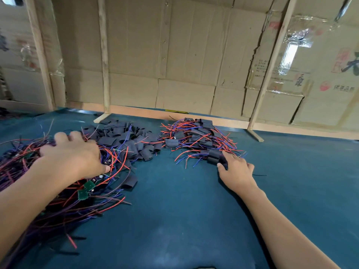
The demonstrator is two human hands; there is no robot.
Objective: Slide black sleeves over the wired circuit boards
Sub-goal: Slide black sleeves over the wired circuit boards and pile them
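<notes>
A tangle of bare green circuit boards with red, blue and purple wires lies at the left. My left hand rests on top of that tangle, fingers spread and slightly bent into the wires. A heap of loose black sleeves sits behind it, and one stray sleeve lies nearer. At centre right is a pile of sleeved boards with wires sticking out. My right hand lies flat on the table, its fingertips touching a sleeved board at the pile's near edge.
The work surface is a dark teal mat. A cardboard wall with wooden battens closes the far side, its wooden feet resting on the mat. Loose wire ends reach toward the near left edge.
</notes>
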